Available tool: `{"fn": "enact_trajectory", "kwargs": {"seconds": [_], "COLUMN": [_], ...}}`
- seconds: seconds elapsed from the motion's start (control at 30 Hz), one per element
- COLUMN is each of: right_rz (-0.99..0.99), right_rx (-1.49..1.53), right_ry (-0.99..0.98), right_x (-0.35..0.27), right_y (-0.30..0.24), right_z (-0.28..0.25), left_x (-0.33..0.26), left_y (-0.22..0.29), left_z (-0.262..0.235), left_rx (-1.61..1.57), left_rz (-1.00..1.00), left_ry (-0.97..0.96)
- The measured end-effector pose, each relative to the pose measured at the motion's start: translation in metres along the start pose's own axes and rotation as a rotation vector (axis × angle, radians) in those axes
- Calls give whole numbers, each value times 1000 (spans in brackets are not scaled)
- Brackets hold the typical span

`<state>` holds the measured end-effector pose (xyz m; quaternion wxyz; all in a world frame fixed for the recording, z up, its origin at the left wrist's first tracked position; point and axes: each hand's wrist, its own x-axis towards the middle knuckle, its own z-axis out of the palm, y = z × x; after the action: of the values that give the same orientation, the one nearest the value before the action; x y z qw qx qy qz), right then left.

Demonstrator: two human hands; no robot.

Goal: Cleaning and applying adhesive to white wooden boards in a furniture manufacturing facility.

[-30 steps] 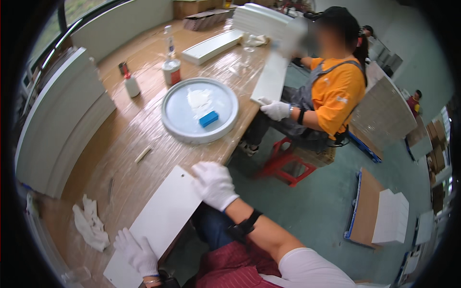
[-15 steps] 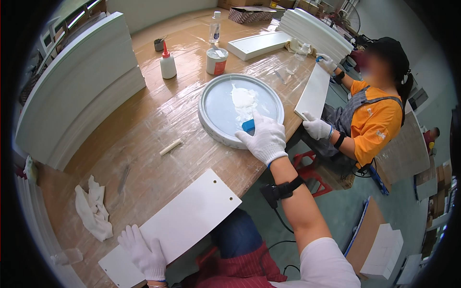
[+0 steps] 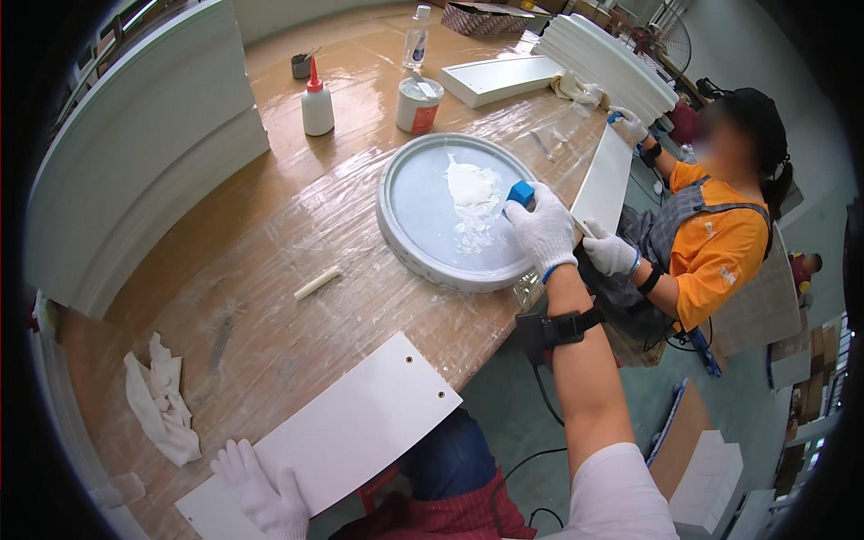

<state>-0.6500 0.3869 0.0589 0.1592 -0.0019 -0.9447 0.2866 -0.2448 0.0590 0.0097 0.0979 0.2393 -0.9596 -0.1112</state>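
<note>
My right hand (image 3: 543, 230), in a white knit glove, pinches a small blue block (image 3: 521, 193) over the right rim of a round grey lid (image 3: 393, 236). Smeared white paste (image 3: 473, 184) lies on the lid, thickest near its middle. My left hand (image 3: 258, 490), also gloved, rests flat with spread fingers on the near end of a white board (image 3: 346, 423). That board lies at the table's front edge and has two small holes at its far end. A short pale stick (image 3: 317, 283) lies between board and lid.
Behind the lid stand a red-capped glue bottle (image 3: 318, 110), a white tub (image 3: 418, 106) and a clear bottle (image 3: 416, 38). A white cloth (image 3: 162, 400) lies left. Tall white panels (image 3: 135, 153) stand at the left. A co-worker (image 3: 720, 243) at the right holds another white board (image 3: 605, 177).
My right hand has moved right and slightly up with the blue block, from the lid's paste area to its right rim. My left hand stays on the board.
</note>
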Motion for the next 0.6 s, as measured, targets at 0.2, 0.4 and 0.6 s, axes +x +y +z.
{"fn": "enact_trajectory", "kwargs": {"seconds": [0.2,0.4,0.6], "right_rz": [-19,-76,-85], "right_rx": [-45,-96,-178], "right_ry": [29,52,47], "right_x": [17,23,22], "right_y": [1,4,0], "right_z": [19,33,35], "left_x": [0,-3,-4], "left_y": [-3,-7,-9], "left_z": [1,3,1], "left_rx": [10,12,26], "left_rz": [19,50,24], "left_ry": [4,17,4]}}
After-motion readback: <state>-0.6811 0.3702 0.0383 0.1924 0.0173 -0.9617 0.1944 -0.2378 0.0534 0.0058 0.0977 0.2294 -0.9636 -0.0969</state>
